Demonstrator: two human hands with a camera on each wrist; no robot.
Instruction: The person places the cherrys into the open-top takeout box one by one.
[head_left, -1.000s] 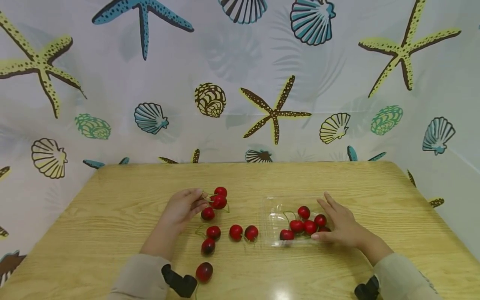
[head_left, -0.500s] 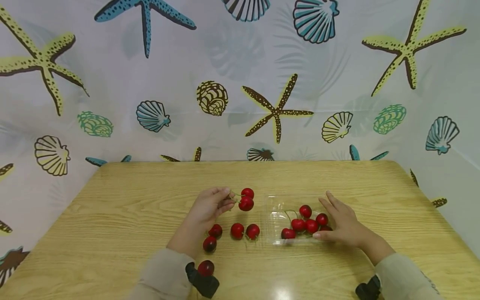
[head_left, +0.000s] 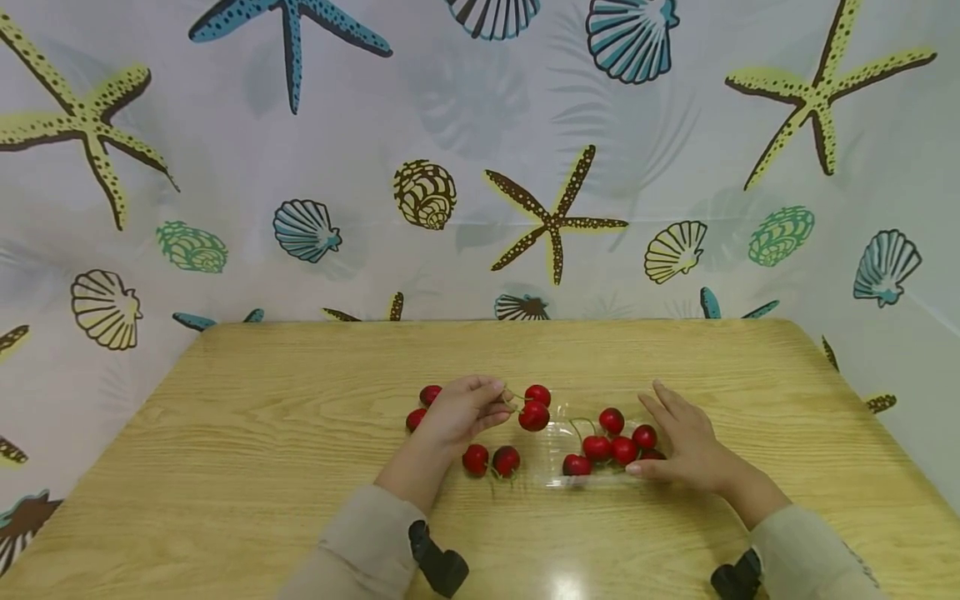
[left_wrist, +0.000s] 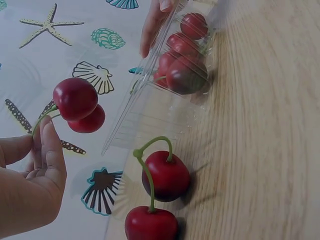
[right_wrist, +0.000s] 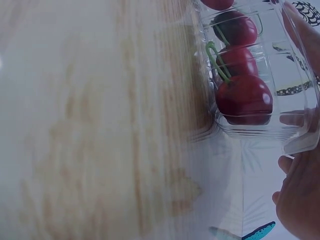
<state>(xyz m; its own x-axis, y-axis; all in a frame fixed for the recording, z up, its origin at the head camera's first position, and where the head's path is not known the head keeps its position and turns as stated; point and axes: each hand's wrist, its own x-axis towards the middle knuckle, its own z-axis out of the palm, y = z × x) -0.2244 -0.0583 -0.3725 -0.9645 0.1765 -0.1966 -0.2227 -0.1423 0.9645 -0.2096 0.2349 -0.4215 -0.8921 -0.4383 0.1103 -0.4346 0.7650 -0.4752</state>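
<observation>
My left hand [head_left: 461, 412] pinches the green stems of two joined cherries [head_left: 534, 415] between thumb and fingers. The fruit hangs over the left end of a clear plastic container [head_left: 558, 483]. Several red cherries [head_left: 622, 451] lie inside, mostly toward its right half. At the container's right end rests my right hand [head_left: 690, 446], fingers extended along the far side and thumb near the front corner. In the right wrist view, cherries [right_wrist: 245, 100] show through the clear wall, and part of that hand [right_wrist: 302, 200] is beyond the container.
Another stem-joined pair of cherries [head_left: 476, 460] lies on the wooden table [head_left: 300, 467], just left of the container. Two more cherries [head_left: 431, 395] sit behind my left hand, partly covered by it. A cloth [head_left: 360, 108] printed with shells and starfish hangs behind the table.
My left hand has lifted the cherry pair and carried it rightward to the container. The right hand has stayed at the container's right end.
</observation>
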